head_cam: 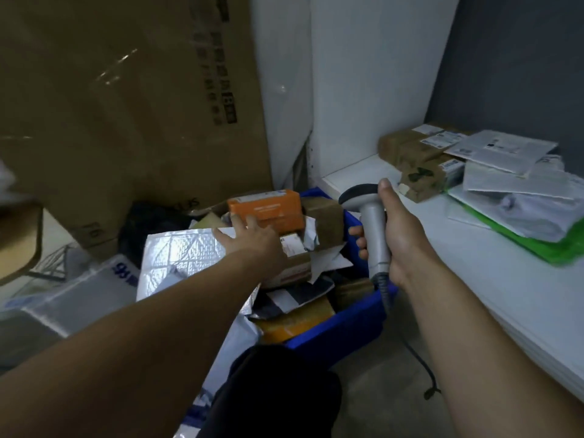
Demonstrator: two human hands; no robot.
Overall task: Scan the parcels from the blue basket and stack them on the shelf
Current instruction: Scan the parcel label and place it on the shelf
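The blue basket is seen on the floor just beside the white shelf and is filled with parcels lying at mixed angles. An orange box is set on top of the heap at the far side, with a brown taped parcel touching its right end and a silver padded mailer leaning out over the basket's left side. The left hand is stretched over the heap with fingers straight and spread, nothing being grasped; its fingertips are placed at the orange box's lower edge, though contact cannot be confirmed. The right hand is clenched round the handle of a grey barcode scanner, which is held upright above the basket's right rim with its head turned toward the parcels. On the shelf, brown parcels are stacked at the back, with white mailers and a green bag piled to their right. A large cardboard box is stood behind the basket.
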